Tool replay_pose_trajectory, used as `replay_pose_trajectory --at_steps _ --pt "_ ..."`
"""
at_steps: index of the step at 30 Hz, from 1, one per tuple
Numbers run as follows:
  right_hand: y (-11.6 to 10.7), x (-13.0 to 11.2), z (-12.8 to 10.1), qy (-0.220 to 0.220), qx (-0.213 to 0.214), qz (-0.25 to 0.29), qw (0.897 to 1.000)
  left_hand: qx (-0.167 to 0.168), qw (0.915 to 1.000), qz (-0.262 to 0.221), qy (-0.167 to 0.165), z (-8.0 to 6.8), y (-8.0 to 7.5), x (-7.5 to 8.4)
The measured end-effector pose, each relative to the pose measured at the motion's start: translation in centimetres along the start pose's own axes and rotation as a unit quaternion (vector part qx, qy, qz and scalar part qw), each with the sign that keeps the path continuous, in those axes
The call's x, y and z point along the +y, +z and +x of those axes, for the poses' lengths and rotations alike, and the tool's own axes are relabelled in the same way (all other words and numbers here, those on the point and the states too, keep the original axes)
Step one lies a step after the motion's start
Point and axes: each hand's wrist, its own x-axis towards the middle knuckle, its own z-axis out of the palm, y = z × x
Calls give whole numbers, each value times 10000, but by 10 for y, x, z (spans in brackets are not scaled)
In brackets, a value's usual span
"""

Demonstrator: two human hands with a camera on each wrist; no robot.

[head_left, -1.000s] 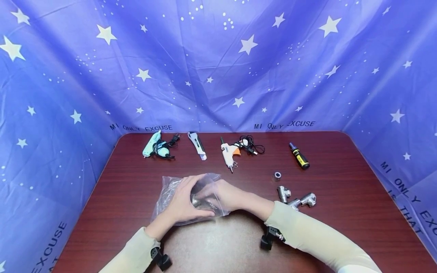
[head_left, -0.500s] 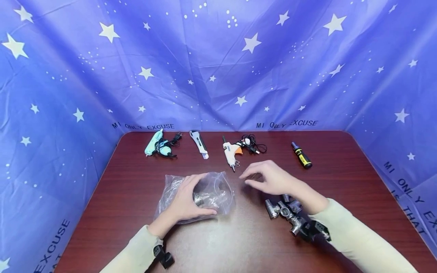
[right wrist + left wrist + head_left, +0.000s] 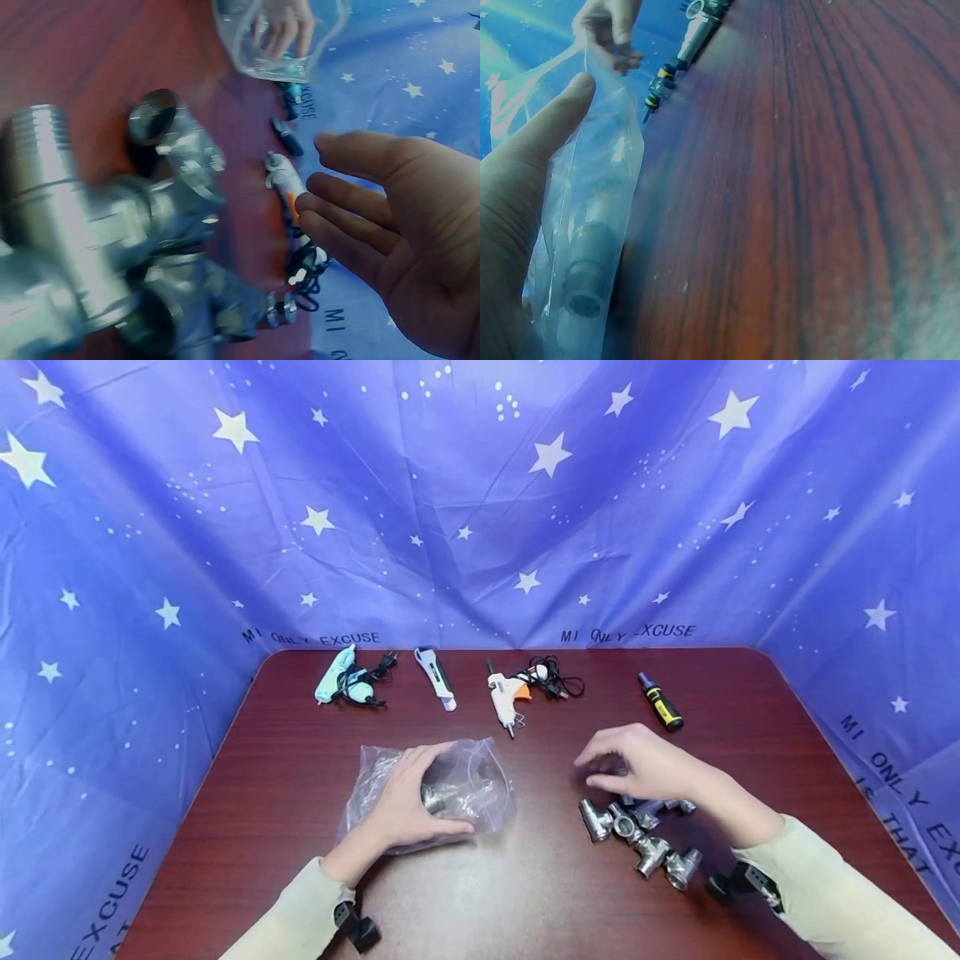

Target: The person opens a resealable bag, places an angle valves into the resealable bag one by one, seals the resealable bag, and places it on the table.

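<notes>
My left hand [image 3: 405, 803] holds a clear plastic zip bag [image 3: 480, 781], its fingers and thumb spread around the side near the mouth. Through the film a metal pipe fitting [image 3: 589, 274] shows in the left wrist view. To the right, several shiny metal tee fittings [image 3: 652, 853] lie in a loose cluster on the table. Over the far side of this cluster hovers my right hand [image 3: 648, 764], thumb and fingers apart with nothing between them. The right wrist view has the tees [image 3: 67, 217] close up, beside the right hand's extended fingers [image 3: 356, 195].
Along the back of the dark red wooden table [image 3: 315, 868] lie a mint glue gun [image 3: 337, 677], a utility knife [image 3: 433, 677], a white glue gun [image 3: 502, 697] with a black cord, and a black-and-yellow screwdriver [image 3: 663, 706]. A blue starry curtain [image 3: 480, 560] surrounds the table.
My right hand has come out of the bag and moved right, over the tee fittings. My left hand stays on the bag.
</notes>
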Motion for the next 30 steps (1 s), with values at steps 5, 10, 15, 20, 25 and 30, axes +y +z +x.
replay_pose_trajectory --at_steps 5,10,15,20,25,30 --pt "10 -3 -13 -470 -406 -27 9981 41 10000 -22 -75 -5 -1 1" --pt "12 -9 -23 -495 -668 -172 9964 76 10000 0 51 -3 0 2" --pt "12 -12 -30 -445 -854 -387 9946 78 10000 -16 54 0 2 2" --pt "13 -11 -34 -505 -669 -467 9954 6 10000 2 -13 0 4 2" --pt "16 -11 -33 -511 -822 -512 9940 105 9999 1 25 -1 4 1" --pt "21 -12 -31 -536 -949 -574 9924 21 10000 18 -7 0 3 1"
